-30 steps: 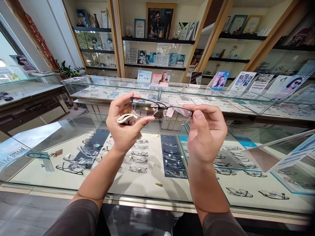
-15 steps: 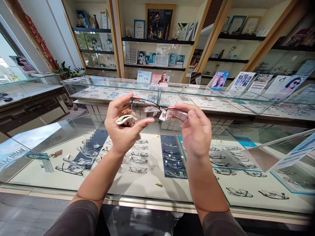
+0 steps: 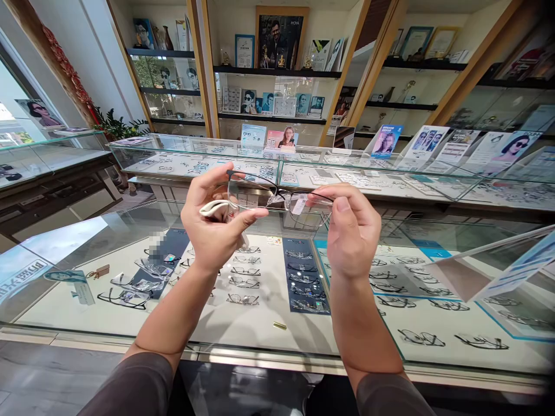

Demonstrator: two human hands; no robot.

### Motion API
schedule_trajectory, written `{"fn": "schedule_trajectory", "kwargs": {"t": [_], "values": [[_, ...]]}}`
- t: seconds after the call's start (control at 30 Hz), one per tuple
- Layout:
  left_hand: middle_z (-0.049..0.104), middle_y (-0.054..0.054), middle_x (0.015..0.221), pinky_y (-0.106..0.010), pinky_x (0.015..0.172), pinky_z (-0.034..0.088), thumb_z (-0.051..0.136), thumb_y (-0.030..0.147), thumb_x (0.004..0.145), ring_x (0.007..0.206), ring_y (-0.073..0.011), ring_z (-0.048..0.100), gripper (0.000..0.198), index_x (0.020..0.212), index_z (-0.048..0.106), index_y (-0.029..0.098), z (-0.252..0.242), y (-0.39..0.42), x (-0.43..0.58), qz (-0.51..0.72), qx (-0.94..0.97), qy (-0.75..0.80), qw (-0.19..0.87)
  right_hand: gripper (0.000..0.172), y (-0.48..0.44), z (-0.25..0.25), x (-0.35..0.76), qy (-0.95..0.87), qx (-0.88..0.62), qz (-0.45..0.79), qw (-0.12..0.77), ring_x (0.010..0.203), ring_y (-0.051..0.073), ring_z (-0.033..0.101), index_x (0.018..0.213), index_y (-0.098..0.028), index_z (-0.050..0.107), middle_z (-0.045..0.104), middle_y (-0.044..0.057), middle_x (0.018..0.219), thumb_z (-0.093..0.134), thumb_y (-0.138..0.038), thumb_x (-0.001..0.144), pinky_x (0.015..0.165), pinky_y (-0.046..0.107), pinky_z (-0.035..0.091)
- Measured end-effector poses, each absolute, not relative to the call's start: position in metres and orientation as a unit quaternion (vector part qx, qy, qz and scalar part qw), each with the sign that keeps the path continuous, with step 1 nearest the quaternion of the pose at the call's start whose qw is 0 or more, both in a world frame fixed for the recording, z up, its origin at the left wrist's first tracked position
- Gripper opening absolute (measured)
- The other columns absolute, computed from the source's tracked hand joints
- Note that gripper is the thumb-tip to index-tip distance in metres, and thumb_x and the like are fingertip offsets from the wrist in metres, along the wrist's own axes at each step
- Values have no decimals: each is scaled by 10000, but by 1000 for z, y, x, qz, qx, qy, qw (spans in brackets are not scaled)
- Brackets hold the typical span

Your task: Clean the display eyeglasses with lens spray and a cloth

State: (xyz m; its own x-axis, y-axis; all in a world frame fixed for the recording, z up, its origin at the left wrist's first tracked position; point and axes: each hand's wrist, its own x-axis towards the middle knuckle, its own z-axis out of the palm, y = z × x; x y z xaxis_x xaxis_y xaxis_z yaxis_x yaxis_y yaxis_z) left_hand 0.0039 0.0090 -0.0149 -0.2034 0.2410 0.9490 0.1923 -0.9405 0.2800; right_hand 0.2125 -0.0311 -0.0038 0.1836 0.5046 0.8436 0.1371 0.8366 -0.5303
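Observation:
I hold a pair of dark-rimmed glasses (image 3: 277,199) up in front of me, above a glass display counter (image 3: 87,231). My left hand (image 3: 214,228) pinches the left lens between thumb and fingers and also keeps a folded white cloth (image 3: 215,208) in its grip. My right hand (image 3: 351,231) is closed on the right end of the frame, fingers curled over the lens. A small tag hangs near the bridge.
Under the counter glass lie rows of spectacle frames (image 3: 245,283) on white and dark trays. A second glass case (image 3: 347,167) stands behind, with leaflets and photo cards on it. Wall shelves (image 3: 277,72) carry pictures and awards. A potted plant (image 3: 115,124) is at far left.
My right hand slid left along the frame from the outer end toward the lens, then settled a little to the right. The glasses tilted slightly and my left hand shifted a bit left.

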Motion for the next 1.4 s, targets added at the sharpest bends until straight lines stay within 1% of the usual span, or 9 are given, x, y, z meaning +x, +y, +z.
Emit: {"fn": "schedule_trajectory", "kwargs": {"t": [0.13, 0.33, 0.4, 0.6, 0.7, 0.83, 1.07, 1.2, 1.4], "values": [[684, -79, 1270, -348, 788, 647, 985, 641, 690, 1111, -264, 746, 834, 1362, 648, 279, -14, 8, 4, 760, 624, 172, 59, 325, -31, -3, 212, -612, -250, 168, 731, 944, 230, 723, 971, -271, 758, 733, 50, 980, 643, -570, 1026, 898, 449, 624], [761, -66, 1184, -299, 591, 574, 992, 582, 723, 805, -163, 732, 731, 1296, 641, 293, -13, -4, 8, 761, 614, 193, 76, 341, -37, -1, 212, -601, -274, 186, 728, 1014, 255, 729, 963, -299, 747, 731, 62, 1018, 649, -623, 1008, 959, 474, 639], [771, -64, 1174, -295, 564, 559, 986, 583, 734, 759, -153, 722, 723, 1289, 626, 294, -14, -5, 9, 761, 613, 203, 68, 356, -38, -1, 212, -605, -290, 177, 720, 1051, 268, 735, 992, -305, 747, 733, 67, 1047, 617, -635, 1019, 980, 488, 638], [764, -82, 1182, -337, 665, 628, 984, 594, 730, 1008, -255, 794, 774, 1324, 590, 294, -17, -1, 9, 755, 623, 197, 51, 346, -38, -2, 212, -622, -306, 149, 705, 1228, 291, 711, 1063, -309, 753, 746, 82, 1172, 544, -585, 1071, 1043, 498, 614], [763, -90, 1216, -358, 692, 636, 993, 596, 710, 971, -248, 787, 808, 1345, 595, 295, -20, 0, 9, 751, 632, 183, 56, 327, -40, -2, 212, -614, -303, 157, 712, 1277, 300, 695, 1077, -314, 752, 742, 85, 1206, 556, -575, 1070, 1031, 492, 615], [761, -92, 1227, -342, 685, 623, 975, 588, 744, 886, -195, 746, 755, 1334, 628, 271, -20, -3, 14, 751, 625, 212, 29, 282, -41, -2, 213, -600, -288, 199, 719, 1247, 279, 727, 1116, -333, 731, 755, 67, 1221, 572, -561, 1071, 1063, 486, 612], [676, -82, 1262, -375, 884, 628, 992, 572, 719, 1201, -265, 679, 682, 1268, 731, 264, -14, -3, 16, 756, 612, 226, -57, 337, -38, -1, 215, -612, -296, 227, 697, 1144, 274, 800, 1211, -328, 699, 798, 82, 1232, 494, -572, 1099, 995, 487, 659], [689, -81, 1219, -374, 889, 626, 979, 596, 726, 1153, -252, 690, 681, 1263, 745, 250, -14, -1, 15, 746, 613, 251, -66, 269, -38, -1, 216, -599, -294, 240, 705, 1102, 262, 812, 1172, -324, 709, 815, 73, 1208, 532, -512, 1096, 983, 483, 668], [757, -70, 1125, -323, 763, 627, 976, 586, 737, 977, -211, 742, 685, 1275, 749, 229, -17, -2, 18, 751, 610, 253, -2, 343, -37, -4, 216, -613, -306, 209, 698, 1082, 267, 815, 1248, -332, 700, 811, 82, 1217, 500, -572, 1105, 949, 487, 674]]}}
